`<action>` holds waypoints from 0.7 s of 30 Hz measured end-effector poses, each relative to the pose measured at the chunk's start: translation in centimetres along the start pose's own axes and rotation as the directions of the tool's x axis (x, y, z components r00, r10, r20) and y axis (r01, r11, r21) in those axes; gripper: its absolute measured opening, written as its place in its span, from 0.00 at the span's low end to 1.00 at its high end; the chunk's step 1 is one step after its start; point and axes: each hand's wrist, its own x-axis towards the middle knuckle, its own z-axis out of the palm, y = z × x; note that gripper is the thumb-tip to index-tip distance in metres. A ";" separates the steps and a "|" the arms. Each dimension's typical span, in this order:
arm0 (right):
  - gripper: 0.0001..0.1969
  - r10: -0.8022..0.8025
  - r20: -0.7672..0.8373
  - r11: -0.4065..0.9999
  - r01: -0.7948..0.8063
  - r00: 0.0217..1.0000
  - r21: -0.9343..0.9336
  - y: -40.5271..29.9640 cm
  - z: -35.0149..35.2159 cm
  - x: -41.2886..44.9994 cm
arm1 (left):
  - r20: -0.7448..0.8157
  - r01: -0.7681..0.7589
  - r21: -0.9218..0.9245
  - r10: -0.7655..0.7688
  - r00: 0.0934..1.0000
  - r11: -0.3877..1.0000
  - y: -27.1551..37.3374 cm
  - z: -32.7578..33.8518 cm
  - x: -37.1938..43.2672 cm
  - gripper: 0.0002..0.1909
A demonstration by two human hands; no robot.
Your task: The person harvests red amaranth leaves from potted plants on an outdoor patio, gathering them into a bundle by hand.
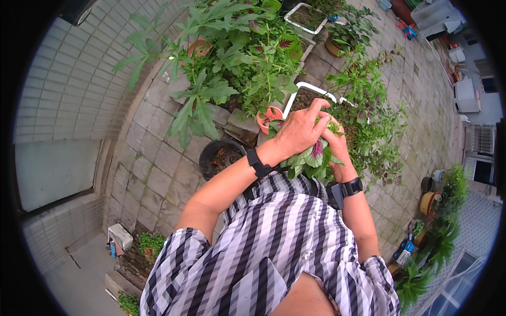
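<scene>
A bunch of picked leaves, green with purple-red centres (315,155), hangs below my two hands in front of my body. My right hand (333,138) is closed around the stems at the bunch's upper end. From the other side my left hand (302,128) reaches over the bunch, its thumb and fingers at the stem ends near the right hand; whether it grips a stem cannot be told. Just beyond the hands are a white rectangular planter (292,98) with soil and a small orange-pink pot (259,118).
A black round pot (203,160) with debris stands left of my forearm. Dense leafy plants (237,59) fill the top middle, and more foliage (367,138) spreads to the right. A tiled wall (71,83) rises at the left. Potted plants (446,233) line the right side.
</scene>
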 end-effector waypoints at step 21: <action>0.15 -0.068 0.052 0.979 0.076 0.996 -0.188 1.3 -0.9 -0.6 | -0.057 -0.096 0.240 0.112 0.992 0.966 -1.0 0.1 -1.3 0.36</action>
